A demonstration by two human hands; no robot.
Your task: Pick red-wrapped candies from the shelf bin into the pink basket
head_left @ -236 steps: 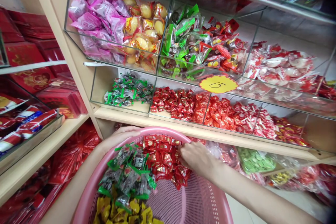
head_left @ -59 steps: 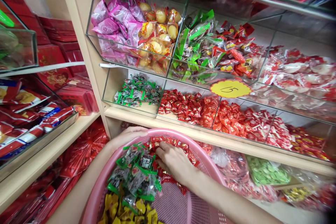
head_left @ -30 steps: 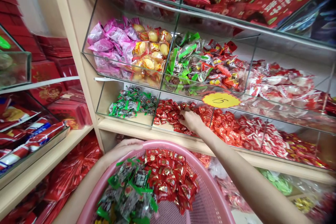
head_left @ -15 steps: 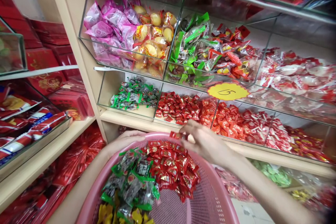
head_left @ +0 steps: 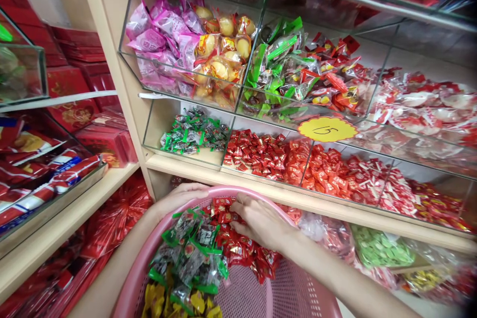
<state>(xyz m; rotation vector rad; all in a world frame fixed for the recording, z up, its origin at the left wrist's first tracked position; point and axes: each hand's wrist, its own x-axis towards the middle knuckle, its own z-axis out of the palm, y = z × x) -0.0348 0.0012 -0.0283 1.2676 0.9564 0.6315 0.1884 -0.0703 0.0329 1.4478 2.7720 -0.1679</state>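
My left hand (head_left: 182, 198) grips the far left rim of a pink plastic basket (head_left: 128, 278), its fingers closed over the edge. Inside the basket, my right hand (head_left: 257, 218) reaches down onto a heap of red-wrapped candies (head_left: 244, 248). Its fingers curl around some of them, and the palm side is hidden. Beside that heap lie clear packets with green ends (head_left: 194, 253). Yellow-wrapped sweets (head_left: 158, 300) sit at the near left of the basket. The perforated basket floor (head_left: 248, 295) shows at the lower right.
Just beyond the basket runs a wooden shelf edge (head_left: 194, 171). Glass-fronted bins there hold green packets (head_left: 196, 131), red candies (head_left: 257, 151) and orange-red candies (head_left: 328, 169). A yellow price tag (head_left: 328, 129) hangs above. Red boxes (head_left: 106, 144) stand on the left shelf.
My right hand, with a red-wrapped candy in its fingers, has come down from above the basket's far rim onto the red heap inside. My left hand keeps its grip on the rim.
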